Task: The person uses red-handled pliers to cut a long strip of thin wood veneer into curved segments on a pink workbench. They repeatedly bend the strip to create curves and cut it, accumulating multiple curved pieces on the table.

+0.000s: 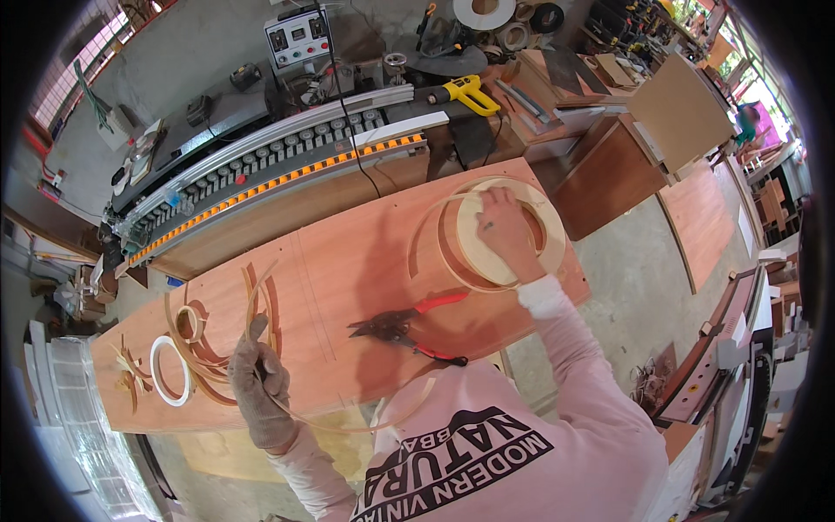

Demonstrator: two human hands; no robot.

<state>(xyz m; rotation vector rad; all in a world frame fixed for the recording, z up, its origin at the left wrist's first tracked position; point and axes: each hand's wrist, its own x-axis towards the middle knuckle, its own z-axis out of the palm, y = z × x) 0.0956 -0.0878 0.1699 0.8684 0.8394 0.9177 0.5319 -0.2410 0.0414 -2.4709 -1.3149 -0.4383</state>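
My left hand (263,383), in a grey glove, is closed on a thin wood-coloured strip of edge banding (348,430). One end of the strip rises above the hand; the rest curves down and right past my shirt. Bare, my right hand (503,224) lies over a wide pale roll of edge banding (474,248), its fingers bent onto the coil. Loose turns spread around the roll's left side. Between my hands, red-handled snips (391,326) rest on the reddish plywood board (339,252). What the left fingertips pinch is partly hidden.
Left on the board are a white ring (156,370), a small tan coil (200,324), curled strips and short offcuts (130,374). Beyond it stands a long roller machine (278,165) with a yellow heat gun (474,94). A brown cabinet (604,178) stands right; a person (746,126) is far off.
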